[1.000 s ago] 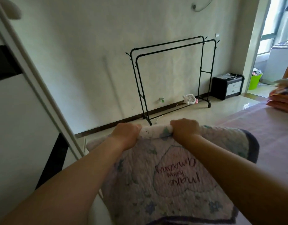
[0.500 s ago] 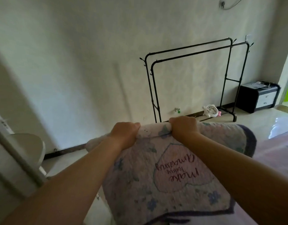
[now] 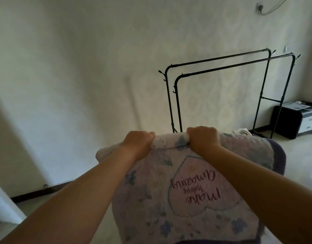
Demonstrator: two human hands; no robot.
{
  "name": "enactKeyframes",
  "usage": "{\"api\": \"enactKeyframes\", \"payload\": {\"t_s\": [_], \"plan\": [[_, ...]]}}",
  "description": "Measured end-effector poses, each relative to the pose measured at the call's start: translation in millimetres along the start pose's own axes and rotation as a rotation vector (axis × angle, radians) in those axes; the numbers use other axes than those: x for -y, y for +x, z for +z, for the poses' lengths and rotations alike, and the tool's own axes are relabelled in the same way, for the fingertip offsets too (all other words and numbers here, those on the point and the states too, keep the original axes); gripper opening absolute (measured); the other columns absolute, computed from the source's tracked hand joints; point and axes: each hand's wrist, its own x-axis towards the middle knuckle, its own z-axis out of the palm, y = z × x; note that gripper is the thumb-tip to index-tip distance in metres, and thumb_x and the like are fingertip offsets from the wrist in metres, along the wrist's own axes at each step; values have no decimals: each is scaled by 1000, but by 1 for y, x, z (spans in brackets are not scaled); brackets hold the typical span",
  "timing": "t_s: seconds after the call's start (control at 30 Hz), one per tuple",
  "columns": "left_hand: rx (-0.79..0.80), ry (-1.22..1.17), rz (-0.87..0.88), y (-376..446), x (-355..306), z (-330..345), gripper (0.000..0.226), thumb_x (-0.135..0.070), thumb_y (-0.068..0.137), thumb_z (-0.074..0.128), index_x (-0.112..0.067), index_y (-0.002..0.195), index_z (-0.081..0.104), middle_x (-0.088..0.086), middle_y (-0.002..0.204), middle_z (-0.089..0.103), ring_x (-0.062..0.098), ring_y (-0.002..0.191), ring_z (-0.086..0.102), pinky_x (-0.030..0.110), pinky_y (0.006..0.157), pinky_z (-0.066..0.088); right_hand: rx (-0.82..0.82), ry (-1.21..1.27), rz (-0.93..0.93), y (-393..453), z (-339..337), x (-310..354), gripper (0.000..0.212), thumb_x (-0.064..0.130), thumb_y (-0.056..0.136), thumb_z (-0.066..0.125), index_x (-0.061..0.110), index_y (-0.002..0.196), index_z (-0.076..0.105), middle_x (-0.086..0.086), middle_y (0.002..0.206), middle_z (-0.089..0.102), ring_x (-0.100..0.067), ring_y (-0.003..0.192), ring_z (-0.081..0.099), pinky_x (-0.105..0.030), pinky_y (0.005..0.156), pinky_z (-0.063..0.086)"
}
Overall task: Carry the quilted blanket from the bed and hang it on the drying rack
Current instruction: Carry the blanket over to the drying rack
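A pale lilac quilted blanket (image 3: 178, 194) with blue flowers, a heart and pink writing hangs in front of me, held up off the floor. My left hand (image 3: 138, 143) and my right hand (image 3: 202, 138) both grip its rolled top edge, a short gap apart. The black double-rail drying rack (image 3: 220, 67) stands against the far wall, beyond and to the right of my hands, bare of laundry. Its lower left legs are hidden behind the blanket.
A black and white bedside cabinet (image 3: 297, 122) sits on the floor right of the rack. A small white object (image 3: 242, 132) lies by the rack's foot. A white door edge (image 3: 4, 203) shows at lower left. Pale floor (image 3: 301, 161) stretches to the right.
The view has swung left and moved closer to the wall; the bed and the door frame have left the picture. The rack now sits further right. Both hands keep the same grip.
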Motion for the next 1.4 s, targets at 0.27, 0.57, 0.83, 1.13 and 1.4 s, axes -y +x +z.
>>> {"api": "enactKeyframes", "payload": {"t_s": [0.27, 0.57, 0.83, 1.13, 1.4], "plan": [[6, -30, 39, 108, 120, 76, 14, -20, 86, 47, -18, 98, 53, 5, 92, 69, 30, 77, 65, 30, 56, 35, 48, -6, 56, 159, 64, 42, 9, 34, 87, 56, 27, 94, 59, 4, 84, 65, -19, 78, 64, -30, 59, 36], [-34, -5, 83, 231, 192, 135, 13, -21, 85, 49, -18, 98, 53, 5, 92, 69, 30, 78, 65, 31, 56, 35, 14, 1, 108, 289, 125, 31, 10, 35, 85, 58, 27, 91, 58, 3, 81, 64, -20, 76, 63, -31, 60, 37], [6, 11, 192, 406, 202, 193, 16, -19, 84, 48, -18, 100, 52, 5, 96, 67, 29, 83, 64, 32, 58, 33, 63, -5, 248, 404, 205, -44, 9, 34, 86, 55, 28, 92, 58, 6, 75, 58, -17, 68, 55, -31, 59, 38], [-93, -80, 287, 571, 182, 240, 17, -20, 85, 47, -20, 101, 53, 3, 95, 68, 28, 83, 66, 33, 61, 42, 98, -87, 353, 497, 247, -146, 6, 31, 87, 55, 27, 91, 57, 5, 75, 57, -19, 71, 60, -32, 59, 40], [-166, -168, 450, 722, 132, 242, 14, -21, 84, 50, -19, 98, 53, 3, 89, 67, 25, 76, 65, 32, 58, 38, -26, -246, 507, 546, 267, -256, 11, 39, 84, 55, 29, 87, 57, 6, 77, 66, -19, 68, 63, -30, 57, 34]]}}
